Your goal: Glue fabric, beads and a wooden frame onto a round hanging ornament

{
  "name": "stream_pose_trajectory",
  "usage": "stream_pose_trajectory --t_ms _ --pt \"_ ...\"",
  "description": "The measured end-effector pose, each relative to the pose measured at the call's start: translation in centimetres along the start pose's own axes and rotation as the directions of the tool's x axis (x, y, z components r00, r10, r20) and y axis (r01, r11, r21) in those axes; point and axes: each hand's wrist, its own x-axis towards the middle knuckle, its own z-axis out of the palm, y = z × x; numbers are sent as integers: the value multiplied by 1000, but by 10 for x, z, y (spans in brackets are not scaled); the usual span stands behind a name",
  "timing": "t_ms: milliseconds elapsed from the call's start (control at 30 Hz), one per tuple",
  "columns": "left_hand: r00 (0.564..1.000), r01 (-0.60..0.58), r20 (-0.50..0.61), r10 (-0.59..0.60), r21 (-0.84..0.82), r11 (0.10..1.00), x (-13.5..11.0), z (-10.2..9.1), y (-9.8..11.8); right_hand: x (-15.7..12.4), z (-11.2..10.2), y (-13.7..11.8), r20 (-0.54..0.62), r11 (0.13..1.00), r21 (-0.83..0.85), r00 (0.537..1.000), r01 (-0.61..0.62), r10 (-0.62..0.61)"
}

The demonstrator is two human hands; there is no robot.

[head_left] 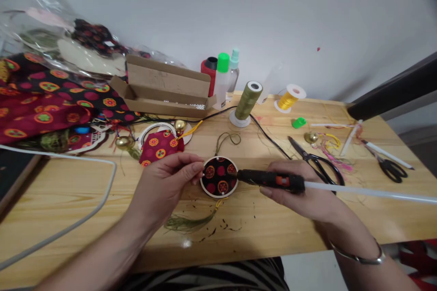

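My right hand [300, 191] is wrapped round a black glue gun [269, 178] with a long white glue stick coming out of its back. The nozzle points left, over the right part of a round ornament [218, 186], a pale ring filled with black flowered fabric. Small white beads dot the fabric near its rim. At the ornament's left edge, my left hand [177, 175] has thumb and finger pinched together; what is between them is too small to tell. A green cord loop [227, 138] lies above the ornament, and a green tassel [194, 223] below it.
Black scissors [317, 161] lie right of my right hand, smaller scissors [389, 166] farther right. Behind stand a green thread spool [248, 102], a yellow cord spool [289, 100] and an opened cardboard box [164, 86]. A grey cable [85, 216] crosses the left; patterned fabric [44, 113] is heaped there.
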Motion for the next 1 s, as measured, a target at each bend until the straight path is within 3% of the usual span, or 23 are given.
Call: stream_pose_trajectory --t_ms 233,1000 --pt "999 -53 6 53 21 998 -3 -1 0 -1 1 2 -11 1000 -30 1000 -6 6" --pt "1000 -6 -22 7 37 999 -4 0 1 1 0 -4 -15 997 -72 999 39 -40"
